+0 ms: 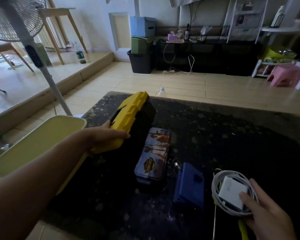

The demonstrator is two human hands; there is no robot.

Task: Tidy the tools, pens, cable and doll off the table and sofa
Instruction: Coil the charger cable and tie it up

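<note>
You can read almost nothing here. The pencil tin [152, 155] lying on the dark table [232, 135] carries a printed game picture with a yellow-and-black emblem near its close end; the emblem holds lettering, but it sits sideways and is too blurred for you to spell out. The white charger [232, 194] inside the coiled cable [216, 191] shows a faint grey mark on its face, too pale to make out. No other writing is legible.

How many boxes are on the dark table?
3: a yellow toolbox under the left hand, a picture tin in the middle, a blue box beside it.
</note>
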